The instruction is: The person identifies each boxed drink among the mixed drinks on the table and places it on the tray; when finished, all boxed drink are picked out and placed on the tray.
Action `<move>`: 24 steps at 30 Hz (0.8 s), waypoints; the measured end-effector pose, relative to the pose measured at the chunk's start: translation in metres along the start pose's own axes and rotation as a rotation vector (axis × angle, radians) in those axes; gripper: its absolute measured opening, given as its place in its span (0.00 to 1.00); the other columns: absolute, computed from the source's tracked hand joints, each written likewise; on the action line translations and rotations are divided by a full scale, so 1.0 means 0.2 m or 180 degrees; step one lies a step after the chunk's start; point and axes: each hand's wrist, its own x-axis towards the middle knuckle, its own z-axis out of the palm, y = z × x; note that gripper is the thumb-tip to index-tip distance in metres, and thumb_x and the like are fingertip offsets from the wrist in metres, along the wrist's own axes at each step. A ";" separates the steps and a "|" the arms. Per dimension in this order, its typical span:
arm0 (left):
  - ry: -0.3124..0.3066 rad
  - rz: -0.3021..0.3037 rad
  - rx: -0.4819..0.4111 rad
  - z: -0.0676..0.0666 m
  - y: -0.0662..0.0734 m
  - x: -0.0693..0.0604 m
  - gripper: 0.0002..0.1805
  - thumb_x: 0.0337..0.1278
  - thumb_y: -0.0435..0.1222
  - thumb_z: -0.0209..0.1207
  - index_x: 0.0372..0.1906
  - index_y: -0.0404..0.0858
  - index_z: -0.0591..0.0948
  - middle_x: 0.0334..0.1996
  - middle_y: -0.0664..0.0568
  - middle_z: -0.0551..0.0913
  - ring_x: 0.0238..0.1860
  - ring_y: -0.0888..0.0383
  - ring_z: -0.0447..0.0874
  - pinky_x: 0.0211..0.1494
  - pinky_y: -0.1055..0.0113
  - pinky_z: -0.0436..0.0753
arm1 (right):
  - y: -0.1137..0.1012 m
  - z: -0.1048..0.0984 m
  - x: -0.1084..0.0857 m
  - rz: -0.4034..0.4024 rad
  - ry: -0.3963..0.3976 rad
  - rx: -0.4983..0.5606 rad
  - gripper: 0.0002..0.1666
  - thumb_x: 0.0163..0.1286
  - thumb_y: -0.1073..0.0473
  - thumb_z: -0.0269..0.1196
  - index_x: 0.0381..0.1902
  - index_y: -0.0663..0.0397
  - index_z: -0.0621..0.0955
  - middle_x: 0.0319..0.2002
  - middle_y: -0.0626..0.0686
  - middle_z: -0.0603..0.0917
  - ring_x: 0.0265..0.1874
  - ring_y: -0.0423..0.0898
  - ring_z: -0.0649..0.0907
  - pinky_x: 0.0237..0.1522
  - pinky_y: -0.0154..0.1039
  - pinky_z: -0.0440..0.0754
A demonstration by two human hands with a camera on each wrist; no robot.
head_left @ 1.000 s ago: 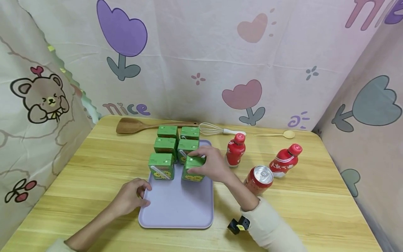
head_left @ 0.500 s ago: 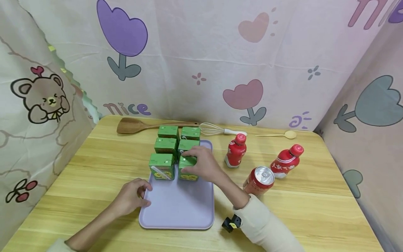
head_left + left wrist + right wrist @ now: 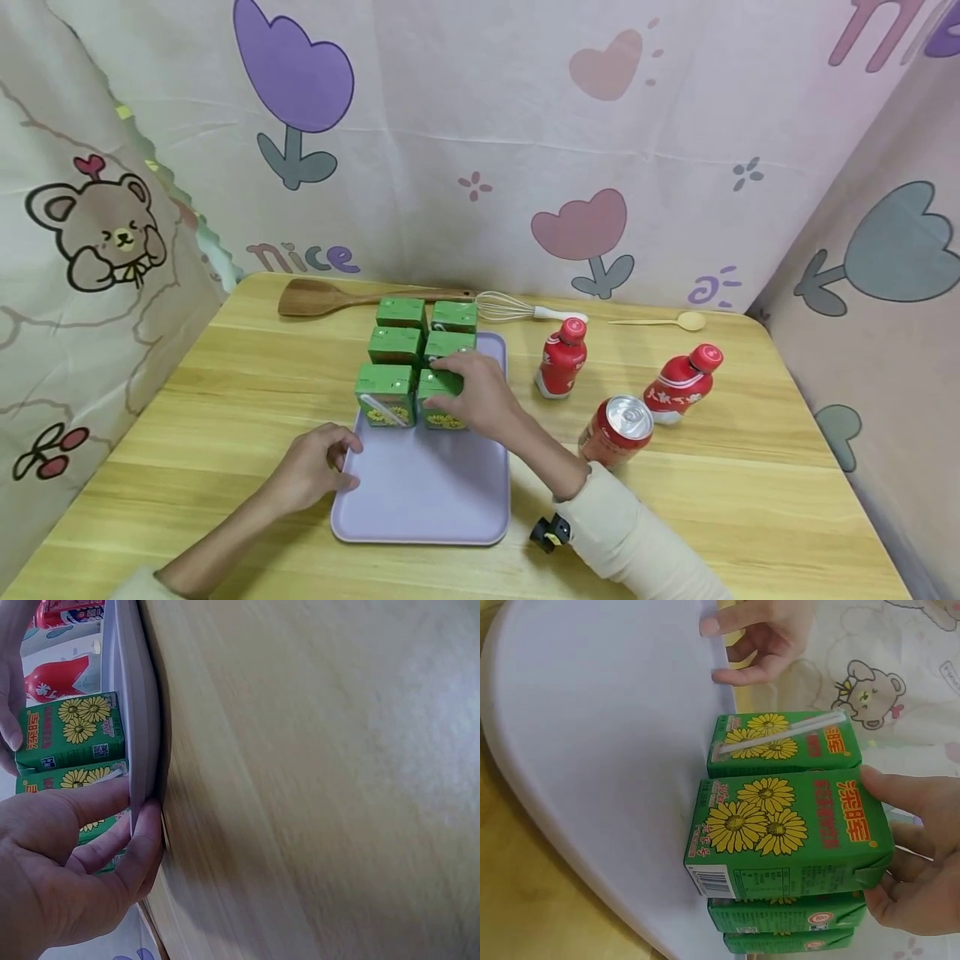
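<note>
My left hand (image 3: 311, 468) pinches the left rim of a lilac tray (image 3: 427, 500), the thumb inside and fingers against the outer edge in the left wrist view. Green drink cartons with yellow flowers stand upright in two columns on the tray's far part. My right hand (image 3: 483, 392) grips the front right carton (image 3: 787, 832) by its top end. Close on its left stands the front left carton (image 3: 385, 396), a straw slanting across its face. Behind these are more cartons (image 3: 395, 343), partly hidden by the front ones and by my right hand.
Right of the tray stand two red bottles (image 3: 562, 358) and a red can (image 3: 617, 429), near my right forearm. Along the table's back edge lie a wooden spatula (image 3: 311, 298), a whisk (image 3: 510, 307) and a small light-coloured spoon (image 3: 690, 321). Patterned cloth (image 3: 420, 150) hangs behind.
My right hand has moved left with the front right carton, bringing it close beside the front left one. My left hand has stayed on the tray's rim.
</note>
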 end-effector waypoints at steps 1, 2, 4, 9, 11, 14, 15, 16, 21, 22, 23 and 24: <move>0.0001 -0.0005 0.0007 0.00 0.00 0.00 0.20 0.30 0.25 0.72 0.37 0.36 0.80 0.27 0.51 0.73 0.28 0.61 0.69 0.26 0.74 0.71 | 0.00 0.00 0.00 0.0007 0.0004 0.0033 0.27 0.52 0.54 0.73 0.51 0.56 0.82 0.49 0.54 0.84 0.53 0.50 0.80 0.55 0.45 0.77; 0.0001 -0.0004 0.0013 0.00 0.00 0.00 0.20 0.30 0.25 0.72 0.37 0.36 0.80 0.27 0.51 0.73 0.28 0.61 0.69 0.26 0.74 0.71 | 0.01 0.00 0.00 0.0000 0.0012 0.0053 0.28 0.52 0.54 0.73 0.51 0.56 0.82 0.50 0.54 0.84 0.54 0.50 0.80 0.56 0.44 0.77; -0.0003 -0.0027 0.0013 0.00 0.00 0.01 0.20 0.31 0.25 0.72 0.36 0.36 0.80 0.27 0.51 0.73 0.28 0.61 0.69 0.25 0.74 0.71 | 0.01 -0.01 -0.01 -0.0040 0.0019 0.0034 0.28 0.53 0.53 0.73 0.52 0.55 0.82 0.51 0.53 0.84 0.54 0.50 0.80 0.57 0.44 0.77; -0.0044 -0.0026 0.0045 -0.01 -0.01 0.02 0.18 0.34 0.26 0.71 0.36 0.37 0.80 0.27 0.51 0.73 0.27 0.61 0.69 0.26 0.74 0.71 | 0.02 -0.06 -0.06 -0.0174 0.0059 -0.0124 0.29 0.55 0.53 0.71 0.54 0.55 0.80 0.53 0.53 0.83 0.56 0.50 0.79 0.59 0.45 0.76; -0.0102 0.0014 0.0055 -0.02 -0.01 0.02 0.16 0.37 0.28 0.71 0.36 0.36 0.80 0.27 0.51 0.73 0.27 0.61 0.69 0.26 0.73 0.71 | 0.02 -0.10 -0.10 -0.0128 0.0062 -0.0166 0.30 0.56 0.53 0.71 0.56 0.56 0.79 0.55 0.53 0.81 0.58 0.50 0.78 0.60 0.47 0.75; -0.0241 0.0071 0.0027 -0.04 -0.01 0.03 0.16 0.41 0.35 0.71 0.38 0.36 0.80 0.27 0.51 0.74 0.28 0.61 0.69 0.26 0.73 0.72 | 0.02 -0.16 -0.17 -0.0046 0.0065 -0.0203 0.32 0.56 0.55 0.71 0.58 0.54 0.77 0.58 0.53 0.80 0.60 0.51 0.76 0.61 0.49 0.74; -0.0302 0.0100 0.0013 -0.05 -0.01 0.03 0.17 0.43 0.37 0.70 0.39 0.35 0.80 0.28 0.51 0.75 0.28 0.60 0.69 0.26 0.73 0.72 | 0.02 -0.19 -0.20 -0.0054 0.0081 -0.0216 0.32 0.56 0.55 0.71 0.59 0.54 0.77 0.58 0.52 0.80 0.60 0.51 0.76 0.60 0.49 0.74; -0.0367 0.0121 -0.0005 -0.06 -0.01 0.04 0.18 0.44 0.39 0.70 0.40 0.35 0.80 0.28 0.51 0.75 0.28 0.60 0.70 0.26 0.72 0.72 | 0.02 -0.22 -0.23 -0.0056 0.0097 -0.0241 0.32 0.55 0.55 0.71 0.59 0.52 0.77 0.58 0.52 0.79 0.60 0.51 0.76 0.60 0.49 0.75; -0.0584 0.0298 0.0015 -0.12 -0.03 0.05 0.23 0.48 0.45 0.67 0.46 0.34 0.80 0.33 0.51 0.80 0.32 0.61 0.75 0.31 0.72 0.76 | 0.09 -0.39 -0.38 -0.0342 0.0377 -0.0430 0.34 0.54 0.55 0.72 0.59 0.51 0.76 0.59 0.51 0.79 0.60 0.50 0.76 0.59 0.48 0.76; -0.0573 0.0337 0.0047 -0.13 -0.04 0.05 0.23 0.49 0.45 0.67 0.47 0.35 0.80 0.35 0.51 0.81 0.33 0.61 0.76 0.32 0.72 0.77 | 0.10 -0.43 -0.41 -0.0391 0.0489 -0.0507 0.35 0.53 0.54 0.73 0.59 0.51 0.76 0.59 0.51 0.79 0.60 0.49 0.77 0.59 0.48 0.76; -0.0535 0.0338 0.0085 -0.15 -0.05 0.06 0.23 0.50 0.45 0.66 0.47 0.35 0.80 0.36 0.50 0.81 0.35 0.61 0.77 0.34 0.72 0.78 | 0.13 -0.47 -0.45 -0.0422 0.0624 -0.0577 0.35 0.52 0.54 0.73 0.59 0.51 0.76 0.58 0.51 0.79 0.59 0.49 0.77 0.59 0.48 0.76; -0.0477 0.0372 0.0123 -0.16 -0.05 0.06 0.23 0.51 0.45 0.66 0.48 0.35 0.80 0.38 0.49 0.82 0.37 0.60 0.78 0.35 0.72 0.79 | 0.15 -0.51 -0.48 -0.0445 0.0762 -0.0646 0.36 0.50 0.55 0.74 0.59 0.51 0.76 0.58 0.51 0.79 0.59 0.49 0.76 0.59 0.47 0.76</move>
